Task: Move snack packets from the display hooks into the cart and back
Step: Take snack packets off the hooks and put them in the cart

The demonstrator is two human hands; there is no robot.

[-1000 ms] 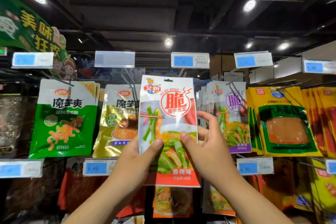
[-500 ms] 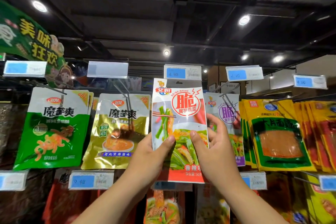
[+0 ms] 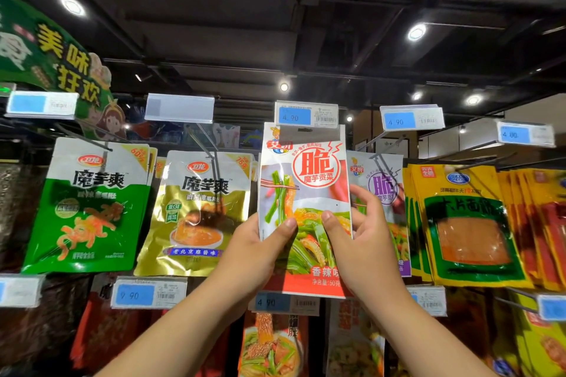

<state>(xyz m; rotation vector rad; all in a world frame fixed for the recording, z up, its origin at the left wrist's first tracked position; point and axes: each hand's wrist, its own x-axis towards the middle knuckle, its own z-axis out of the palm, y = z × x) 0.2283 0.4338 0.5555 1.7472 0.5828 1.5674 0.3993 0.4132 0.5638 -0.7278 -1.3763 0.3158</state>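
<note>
A red and white snack packet (image 3: pixel 306 180) with green vegetables printed on it is held upright in front of the display. My left hand (image 3: pixel 257 248) grips its lower left edge, thumb on the front. My right hand (image 3: pixel 364 242) grips its right edge, thumb on the front and fingers behind. The packet's top, with its hang hole, sits just under the price tag (image 3: pixel 306 115) at the tip of a display hook. I cannot tell whether the hole is on the hook. The cart is out of view.
Purple packets (image 3: pixel 382 187) hang right behind my right hand. Gold packets (image 3: pixel 199 211) and green packets (image 3: pixel 88 208) hang to the left, yellow packets (image 3: pixel 465 223) to the right. More packets hang on a lower row below several price tags. A green sign (image 3: pixel 52 55) hangs upper left.
Both hands have raised the red packet, and its top has gone from below the price tag to level with the tag. The camera has tilted upward.
</note>
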